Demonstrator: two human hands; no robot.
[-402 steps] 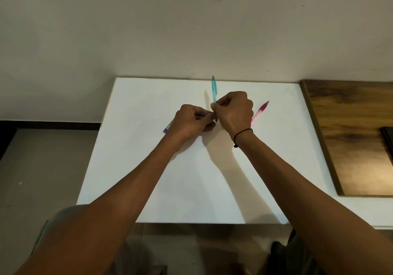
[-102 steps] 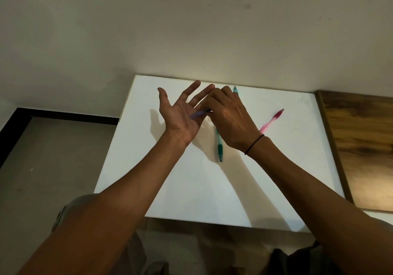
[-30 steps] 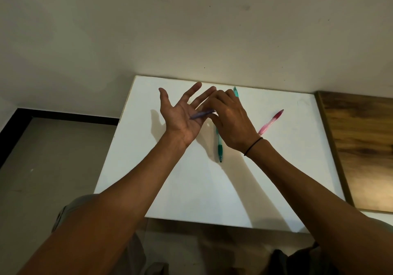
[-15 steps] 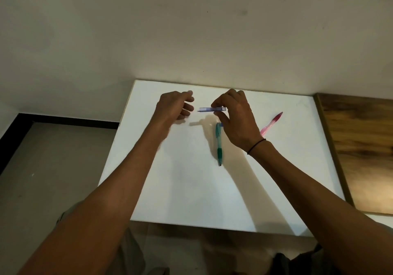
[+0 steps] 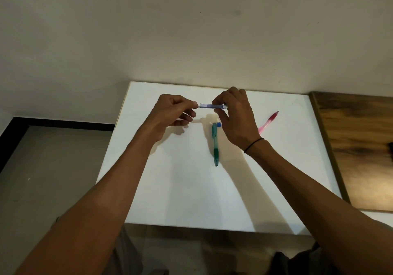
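- We see a white worktop pushed against a plain pale wall. Both grips are raised over its far half.
- Out beyond the left grip, a grey floor runs to a black skirting at the foot of the wall.
- Well out beyond the right grip, a dark wooden board lies along that edge of the worktop.
- Between the two grips we hold a blue pen, lying level and lifted clear of the worktop.
- The right grip is curled, with thumb and fingertips pinching the pen's right part. A black band sits on that wrist.
- The left grip is also curled, its fingertips closed on the pen's thin left end. We cannot make out just what part they pinch.
- Just below the right grip, a green pen lies on the worktop, pointing toward us.
- A small blue piece lies by the green pen's far end, under the right grip's thumb.
- To the outer side of the right grip lies a pink pen, partly hidden behind that grip and slanting away.
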